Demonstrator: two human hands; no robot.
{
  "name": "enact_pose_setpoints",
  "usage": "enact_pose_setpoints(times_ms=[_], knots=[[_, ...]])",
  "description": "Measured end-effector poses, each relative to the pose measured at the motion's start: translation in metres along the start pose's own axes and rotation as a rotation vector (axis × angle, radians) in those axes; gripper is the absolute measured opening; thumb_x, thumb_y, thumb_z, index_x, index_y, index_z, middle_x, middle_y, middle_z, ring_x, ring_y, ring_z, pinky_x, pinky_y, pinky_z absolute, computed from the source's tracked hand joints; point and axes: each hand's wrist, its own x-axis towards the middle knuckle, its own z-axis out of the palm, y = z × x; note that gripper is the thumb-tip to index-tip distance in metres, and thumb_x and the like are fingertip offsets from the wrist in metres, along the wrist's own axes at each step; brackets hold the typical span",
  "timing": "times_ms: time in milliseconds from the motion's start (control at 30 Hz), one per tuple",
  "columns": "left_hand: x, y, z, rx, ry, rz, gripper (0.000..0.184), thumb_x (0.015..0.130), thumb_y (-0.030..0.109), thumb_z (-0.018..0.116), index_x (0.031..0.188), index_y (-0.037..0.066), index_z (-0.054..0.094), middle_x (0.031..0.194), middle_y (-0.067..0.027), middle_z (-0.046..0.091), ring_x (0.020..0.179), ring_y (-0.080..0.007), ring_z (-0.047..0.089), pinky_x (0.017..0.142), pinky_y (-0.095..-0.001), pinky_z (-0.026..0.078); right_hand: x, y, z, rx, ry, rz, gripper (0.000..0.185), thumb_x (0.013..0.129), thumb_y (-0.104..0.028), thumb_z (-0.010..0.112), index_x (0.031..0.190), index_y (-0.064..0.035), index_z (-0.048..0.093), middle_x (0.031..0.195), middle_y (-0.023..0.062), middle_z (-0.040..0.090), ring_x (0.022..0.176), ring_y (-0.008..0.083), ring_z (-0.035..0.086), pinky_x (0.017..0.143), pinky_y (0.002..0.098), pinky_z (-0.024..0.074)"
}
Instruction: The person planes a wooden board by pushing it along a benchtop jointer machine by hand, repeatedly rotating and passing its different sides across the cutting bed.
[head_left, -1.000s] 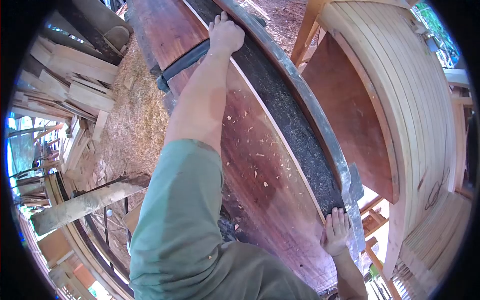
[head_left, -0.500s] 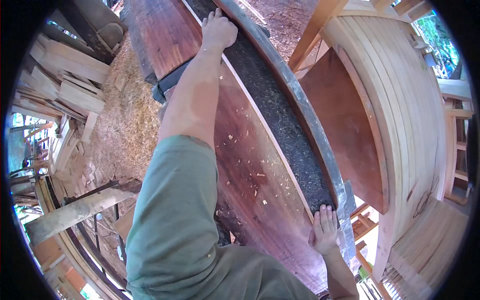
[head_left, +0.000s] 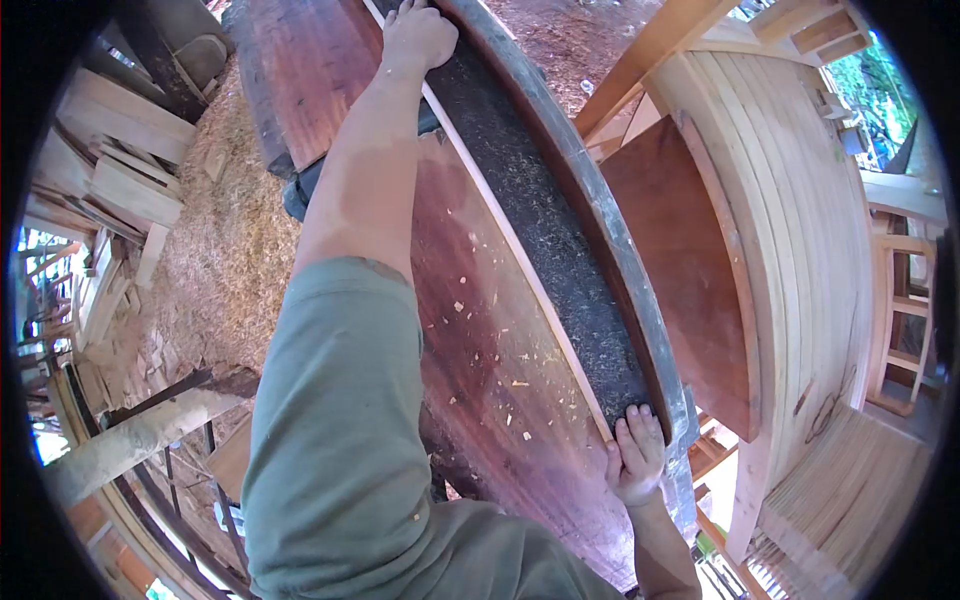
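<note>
A thin pale wooden strip (head_left: 520, 243) lies lengthwise along the seam between a reddish-brown plank (head_left: 465, 290) and a dark, rough board (head_left: 540, 190). At the far end, my left hand (head_left: 420, 38) is closed over the strip, fingers bent; its fingertips are partly hidden. My right hand (head_left: 637, 455) rests at the near end, fingers stretched flat on the dark board and thumb beside the strip's end. A curved dark wooden edge (head_left: 605, 200) runs along the dark board's right side. Small wood chips (head_left: 520, 384) are scattered on the reddish plank.
Stacked pale boards (head_left: 790, 230) and a reddish panel (head_left: 690, 280) stand at right. Sawdust and shavings (head_left: 240, 215) cover the ground at left, near piled offcuts (head_left: 140, 170). A pale beam (head_left: 150, 440) crosses the lower left.
The whole view has shifted, so the hands and boards appear slightly further left. Both hands keep about the same places on the strip and dark board.
</note>
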Motion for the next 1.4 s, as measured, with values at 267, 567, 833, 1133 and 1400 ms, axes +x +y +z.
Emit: enact_pose_setpoints(times_ms=[267,567,833,1133,1400], knots=[[0.029,-0.019,0.002,0.04,-0.027,0.033,0.048,0.093,0.025,0.048,0.126,-0.002,0.069,0.157,-0.0238,0.044,0.147,-0.039,0.04,0.121,-0.0508,0.031,0.042,-0.014,0.007,-0.025,-0.006,0.026,0.029,0.087,-0.005,0.069,0.114,0.0064,0.071,0.13,0.0287,0.065,0.129,0.046,0.059,0.114,0.0549,0.0415],[0.062,-0.041,0.001,-0.009,-0.018,0.014,0.048,0.093,0.026,0.048,0.126,-0.001,0.069,0.156,-0.024,0.045,0.147,-0.0383,0.04,0.122,-0.0514,0.03,0.085,-0.024,0.018,-0.032,-0.005,0.032,0.033,0.086,-0.004,0.069,0.117,0.0059,0.07,0.134,0.0274,0.064,0.132,0.0462,0.057,0.115,0.0548,0.0402],[0.078,-0.053,0.022,0.017,0.042,0.044,0.046,0.091,0.026,0.051,0.124,0.002,0.071,0.152,-0.0211,0.05,0.142,-0.037,0.044,0.119,-0.0501,0.032,0.108,-0.032,0.024,-0.058,0.013,0.055,0.032,0.087,-0.003,0.069,0.118,0.005,0.07,0.135,0.0268,0.063,0.133,0.0439,0.056,0.115,0.0534,0.041],[-0.081,0.052,-0.045,-0.093,0.017,0.091,0.043,0.085,0.021,0.056,0.113,-0.008,0.073,0.145,-0.0284,0.053,0.137,-0.0393,0.046,0.117,-0.0502,0.03,0.109,-0.034,0.029,-0.076,0.085,0.037,0.033,0.09,-0.003,0.068,0.123,0.0019,0.07,0.139,0.0213,0.063,0.135,0.0389,0.056,0.116,0.0495,0.041],[-0.249,0.155,-0.074,-0.403,0.171,0.035,0.041,0.083,0.016,0.057,0.109,-0.01,0.073,0.148,-0.032,0.051,0.143,-0.0432,0.043,0.122,-0.0529,0.027,0.105,-0.023,0.042,-0.188,0.093,-0.043,0.041,0.096,-0.006,0.063,0.136,0.0001,0.062,0.148,0.0192,0.056,0.14,0.0376,0.05,0.117,0.0489,0.0396]])
